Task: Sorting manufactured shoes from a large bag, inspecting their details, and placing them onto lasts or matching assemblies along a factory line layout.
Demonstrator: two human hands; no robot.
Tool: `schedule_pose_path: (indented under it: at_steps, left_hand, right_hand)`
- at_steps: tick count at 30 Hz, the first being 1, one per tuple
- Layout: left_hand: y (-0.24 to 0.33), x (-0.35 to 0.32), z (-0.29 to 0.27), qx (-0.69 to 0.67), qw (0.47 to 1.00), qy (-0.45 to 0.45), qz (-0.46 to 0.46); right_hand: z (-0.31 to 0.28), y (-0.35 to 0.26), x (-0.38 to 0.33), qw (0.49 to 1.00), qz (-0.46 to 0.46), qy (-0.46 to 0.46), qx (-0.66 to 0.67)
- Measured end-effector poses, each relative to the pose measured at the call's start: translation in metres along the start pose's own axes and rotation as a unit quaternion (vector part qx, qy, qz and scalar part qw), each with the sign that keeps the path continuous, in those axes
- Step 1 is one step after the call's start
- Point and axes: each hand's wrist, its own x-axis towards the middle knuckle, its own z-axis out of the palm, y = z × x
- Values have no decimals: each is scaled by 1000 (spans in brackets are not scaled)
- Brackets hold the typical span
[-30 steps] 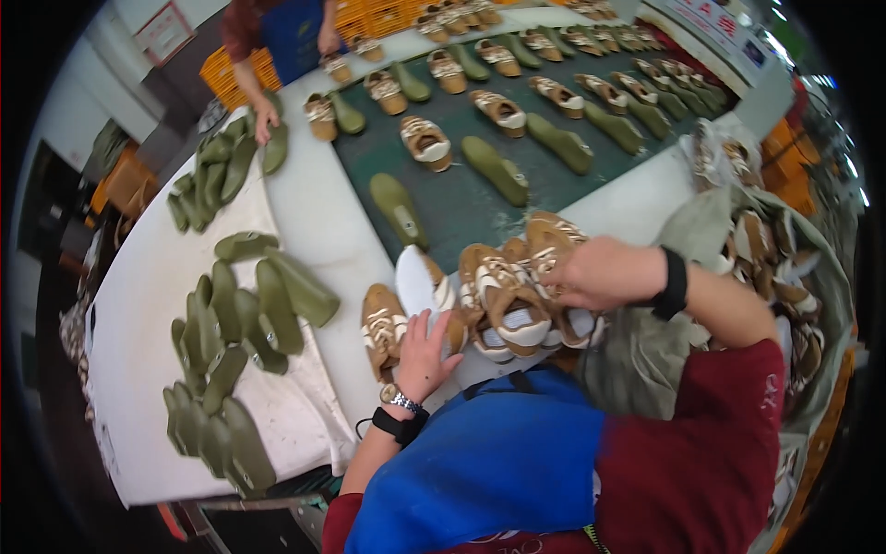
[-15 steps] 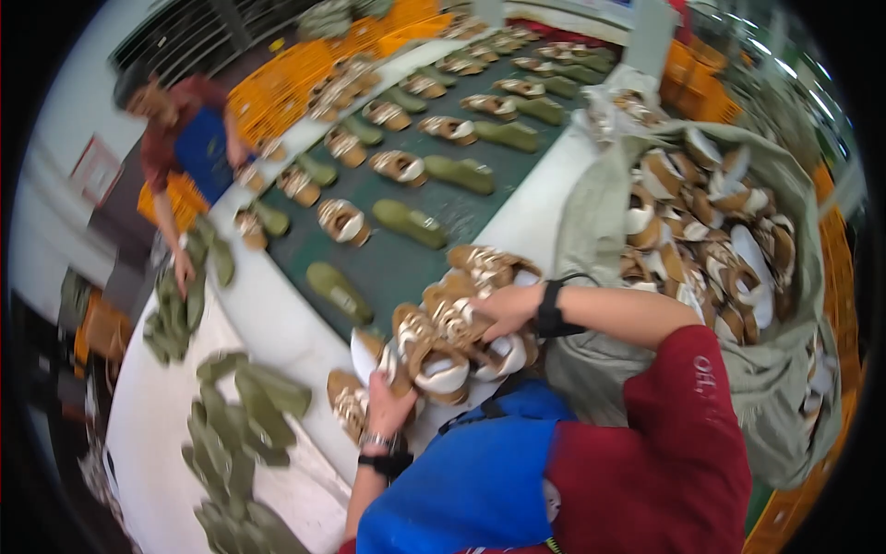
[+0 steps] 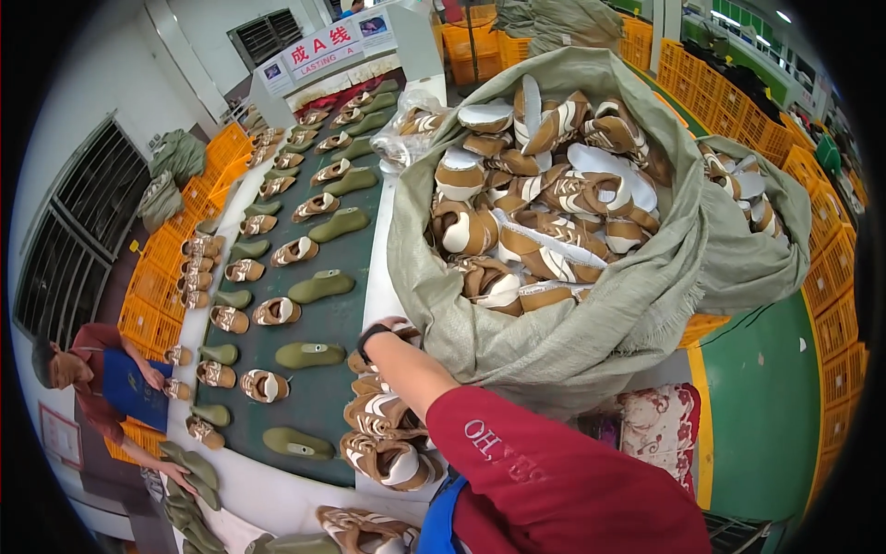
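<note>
We are facing a big grey-green sack (image 3: 591, 323) brimming with brown-and-white shoe uppers (image 3: 544, 212); beside it a stack of uppers (image 3: 383, 434) is lying against our chest; our right hand (image 3: 392, 328) is reaching toward it, grip hidden; left hand unseen.

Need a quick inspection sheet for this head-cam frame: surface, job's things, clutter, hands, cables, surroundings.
Surface: dark green conveyor belt between white side ledges, running away from the wearer.
Job's things: brown-and-white shoe uppers stacked at the belt's near right edge; a large grey-green woven sack full of the same uppers.
Clutter: olive green shoe lasts and single uppers in rows along the belt; clear plastic bag at the sack's far side.
Hands: right hand, black wristband, on top of the stack; grip hidden. Left hand not in view.
Cables: nothing seen.
Surroundings: orange crates; a co-worker at the belt's left with more lasts.
</note>
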Motion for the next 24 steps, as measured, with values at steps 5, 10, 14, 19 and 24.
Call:
schedule_pose_path:
  at_steps: [5, 10, 14, 19, 24]
  left_hand:
    - [-6, 7, 23, -3, 1000, 2, -31]
    - [-8, 3, 51, -6, 998, 16, -62]
    - [-2, 0, 80, -1, 996, 33, -81]
    - [14, -22, 97, -18, 990, 126, -62]
    - [53, -96, 81, -147, 968, 185, 89]
  right_hand:
    - [33, -2, 11, 991, 73, -81, -81]
    - [51, -8, 1, 999, -1, -1, -44]
    - [59, -13, -5, 995, -71, 64, -12]
    - [39, -53, -27, 946, -226, 229, 48]
    - [24, -107, -136, 781, -565, 225, 141]
